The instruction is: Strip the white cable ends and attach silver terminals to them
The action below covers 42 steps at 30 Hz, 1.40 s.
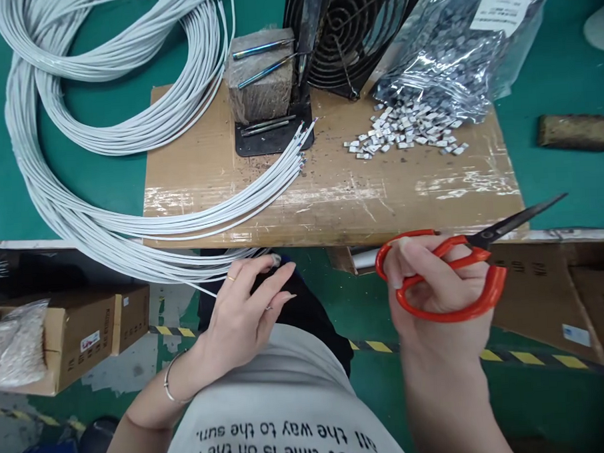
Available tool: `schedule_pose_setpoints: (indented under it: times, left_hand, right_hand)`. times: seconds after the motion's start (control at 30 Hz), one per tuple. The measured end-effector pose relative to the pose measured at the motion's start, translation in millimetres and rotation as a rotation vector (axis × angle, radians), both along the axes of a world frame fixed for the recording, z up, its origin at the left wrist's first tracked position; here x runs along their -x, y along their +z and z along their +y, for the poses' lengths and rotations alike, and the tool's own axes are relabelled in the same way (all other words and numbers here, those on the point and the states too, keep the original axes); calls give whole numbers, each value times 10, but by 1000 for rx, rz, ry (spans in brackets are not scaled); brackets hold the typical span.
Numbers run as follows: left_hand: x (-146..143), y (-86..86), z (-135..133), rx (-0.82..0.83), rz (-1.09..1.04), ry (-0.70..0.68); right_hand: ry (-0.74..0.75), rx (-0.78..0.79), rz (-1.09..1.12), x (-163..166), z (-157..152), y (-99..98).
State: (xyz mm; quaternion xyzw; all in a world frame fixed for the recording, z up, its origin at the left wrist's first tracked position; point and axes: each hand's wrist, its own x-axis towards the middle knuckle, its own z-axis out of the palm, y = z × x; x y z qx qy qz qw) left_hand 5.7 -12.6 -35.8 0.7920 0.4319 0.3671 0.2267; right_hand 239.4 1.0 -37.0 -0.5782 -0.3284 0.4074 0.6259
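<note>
My right hand [434,281] is closed around the red handles of a pair of scissors [454,273], whose dark blades point up and to the right over the table's front edge. My left hand [252,295] is just below that edge, fingers bent a little and apart. It lies against a bundle of white cables [168,266] that hangs over the edge; whether it touches every strand is hidden. Another group of white cable ends [260,191] rests on the cardboard sheet [351,197], their tips fanned out near the dark metal base.
Coiled cables [122,127] cover the left of the green table. A taped block [260,88] bears tweezers [265,71], beside a black fan [343,31]. Small white connectors [408,128] spill from a plastic bag [454,53]. Cardboard boxes [81,336] stand below.
</note>
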Motion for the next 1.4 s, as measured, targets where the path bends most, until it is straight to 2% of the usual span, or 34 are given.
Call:
schedule_pose_setpoints:
  times: [0.03, 0.13, 0.2, 0.3, 0.37, 0.5, 0.63, 0.83, 1.07, 1.4]
  left_hand:
    - [19, 23, -3, 90, -80, -6]
    - [94, 122, 18, 609, -316, -34]
    - [143, 178, 57, 876, -411, -39]
    - [182, 211, 117, 1053, -615, -9]
    - [179, 209, 138, 1113, -719, 34]
    - [149, 201, 131, 1135, -747, 34]
    - [142, 200, 106, 1110, -795, 29]
    - [151, 213, 89, 1075, -777, 18]
    - [133, 215, 73, 965, -701, 20]
    - [113, 197, 58, 908, -671, 46]
  right_hand:
    - [4, 0, -5, 6, -9, 1]
    - [34, 15, -39, 52, -30, 15]
    - [68, 52, -83, 86, -46, 28]
    - [157, 56, -203, 130, -78, 39]
    - [279, -1, -286, 159, -95, 45]
    - [517, -84, -399, 224, -95, 74]
    - [602, -126, -479, 256, -75, 86]
    - [737, -62, -571, 244, -89, 42]
    - [830, -67, -651, 235, -68, 51]
    - [867, -61, -606, 219, -76, 45]
